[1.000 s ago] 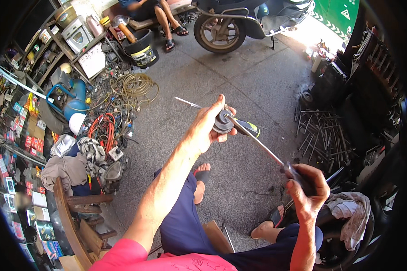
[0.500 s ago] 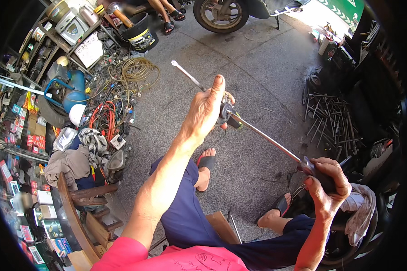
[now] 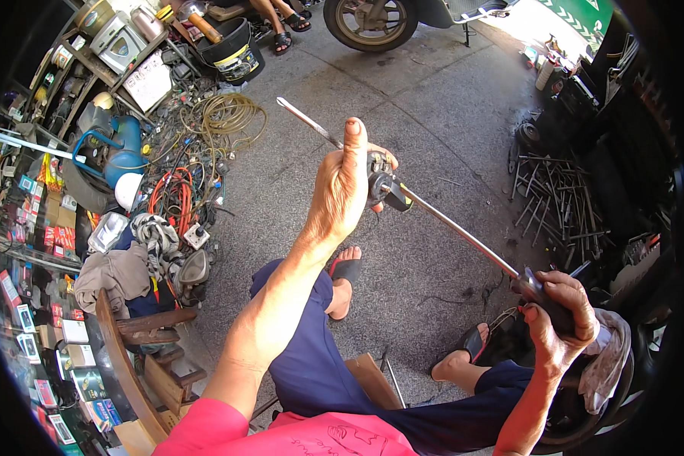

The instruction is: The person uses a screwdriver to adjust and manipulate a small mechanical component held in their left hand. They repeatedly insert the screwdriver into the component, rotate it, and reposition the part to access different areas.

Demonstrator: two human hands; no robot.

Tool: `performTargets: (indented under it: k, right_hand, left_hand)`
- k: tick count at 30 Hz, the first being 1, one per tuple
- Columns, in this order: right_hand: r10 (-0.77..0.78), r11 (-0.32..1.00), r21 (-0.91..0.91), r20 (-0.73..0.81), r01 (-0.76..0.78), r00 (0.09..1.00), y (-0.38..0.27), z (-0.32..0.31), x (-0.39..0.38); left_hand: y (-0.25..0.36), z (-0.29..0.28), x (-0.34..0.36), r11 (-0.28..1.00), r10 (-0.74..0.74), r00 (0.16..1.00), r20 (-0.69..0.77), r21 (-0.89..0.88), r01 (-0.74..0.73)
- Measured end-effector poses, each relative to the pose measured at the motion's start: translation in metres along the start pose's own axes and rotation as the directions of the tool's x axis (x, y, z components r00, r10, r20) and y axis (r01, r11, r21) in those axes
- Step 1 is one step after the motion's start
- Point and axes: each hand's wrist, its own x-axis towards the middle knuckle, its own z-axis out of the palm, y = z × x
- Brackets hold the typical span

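My right hand point(image 3: 558, 311) is wrapped round the dark handle of a long-shafted screwdriver point(image 3: 463, 233). From there its metal shaft slants up and left to my left hand point(image 3: 342, 182). My left hand, thumb raised, grips a small black part point(image 3: 387, 194) with a round section and knobby details; its exact kind I cannot make out. Beyond my left knuckles sticks out a slim metal rod point(image 3: 308, 121) in line with the shaft. Whether rod and shaft are one piece is hidden by the hand and the black part.
Coiled hose point(image 3: 232, 121), cables, a blue tank point(image 3: 125, 156) and a black bucket point(image 3: 237, 57) crowd the left. A wooden chair point(image 3: 129, 372) stands lower left. Metal rods point(image 3: 558, 201) lie at right. A scooter wheel point(image 3: 370, 23) and another person's sandaled feet point(image 3: 289, 32) are at the far side.
My left hand and the black part have turned slightly, so more of the part shows. The rod's tip has shifted a little up and left; my right hand has moved slightly right.
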Motion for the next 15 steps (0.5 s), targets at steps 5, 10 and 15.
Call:
performTargets:
  k: [5,10,15]
  right_hand:
    - [-0.009,1.0,0.0,0.024,0.009,1.0,-0.0017,0.0027,0.0005]
    - [-0.05,0.999,-0.018,0.041,0.051,0.998,-0.0014,0.0034,0.0014]
    - [-0.051,0.998,-0.027,0.051,0.052,0.997,-0.0034,0.0045,0.0017]
  left_hand:
    - [-0.0031,-0.0034,0.0011,0.999,-0.028,0.999,0.019,-0.016,0.028]
    - [-0.003,-0.0027,0.0006,1.0,-0.024,1.0,0.019,-0.003,0.024]
    - [-0.0035,-0.0036,0.0,1.0,-0.016,1.0,0.02,0.001,0.016]
